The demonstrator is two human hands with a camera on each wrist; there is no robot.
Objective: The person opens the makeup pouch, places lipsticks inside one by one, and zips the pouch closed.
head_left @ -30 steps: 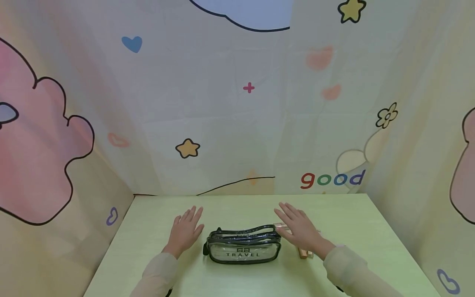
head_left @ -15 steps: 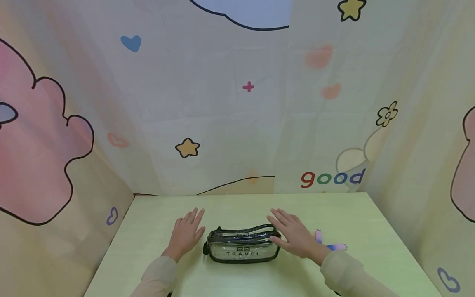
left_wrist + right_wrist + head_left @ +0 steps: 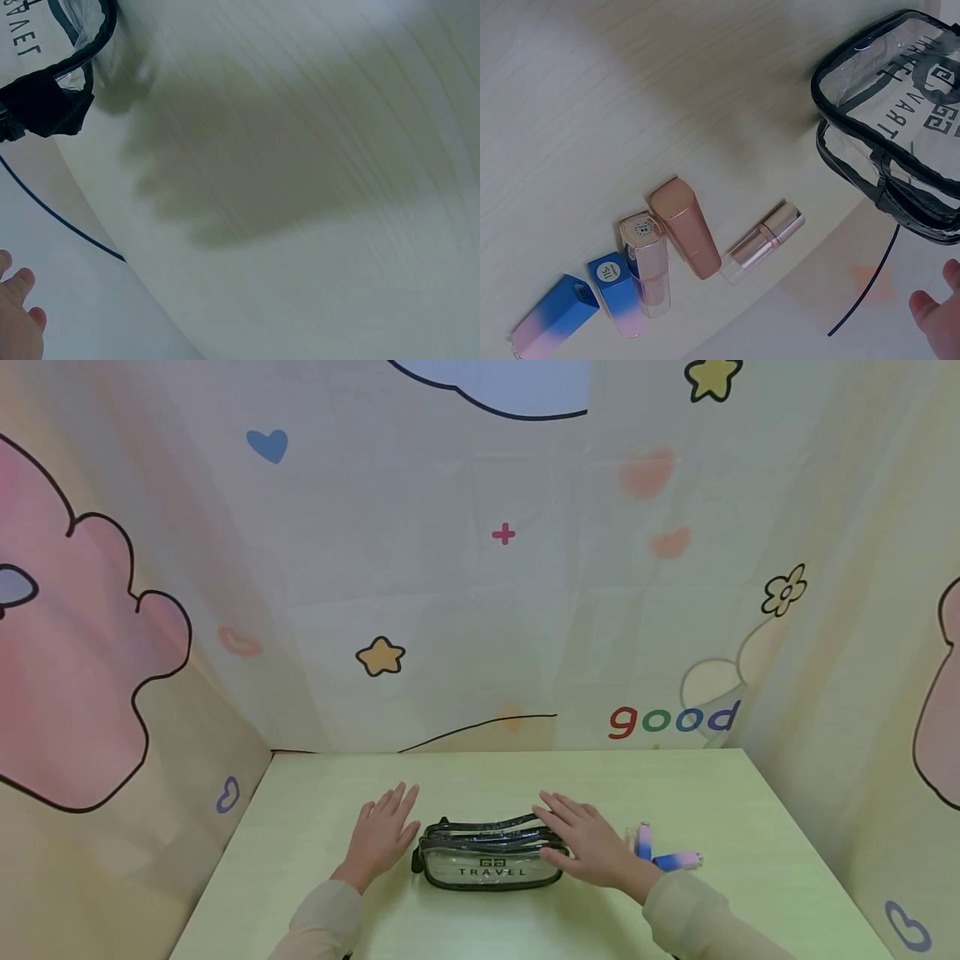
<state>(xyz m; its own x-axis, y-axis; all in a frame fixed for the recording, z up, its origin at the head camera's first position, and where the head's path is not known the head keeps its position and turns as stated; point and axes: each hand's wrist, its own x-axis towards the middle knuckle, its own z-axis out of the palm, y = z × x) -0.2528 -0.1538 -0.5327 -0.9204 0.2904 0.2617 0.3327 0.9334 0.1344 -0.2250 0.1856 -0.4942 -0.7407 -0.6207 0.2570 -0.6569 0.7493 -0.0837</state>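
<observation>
A clear travel pouch (image 3: 491, 866) with black trim and the word TRAVEL on its front sits upright on the table, its top folds facing up. To its left my left hand (image 3: 381, 831) hovers with fingers extended and thumb apart, holding nothing. My right hand (image 3: 588, 839), fingers likewise straight, overlaps the pouch's right end in the head view. Only fingertips of this hand (image 3: 939, 315) show in the right wrist view, below the pouch (image 3: 922, 112). The left wrist view has one corner of the pouch (image 3: 45, 97) and a few fingertips.
Several lipstick tubes lie right of the pouch: two blue-and-pink ones (image 3: 555, 315) (image 3: 617, 292), a rose-gold one (image 3: 646, 262), a brown-pink one (image 3: 686, 229) and a shiny clear-ended one (image 3: 765, 240). Behind the pale table (image 3: 322, 777) hangs a printed curtain (image 3: 450, 568).
My right hand has moved left and slightly nearer to me, over the pouch's right end, uncovering the blue-and-pink tubes. My left hand has shifted slightly right.
</observation>
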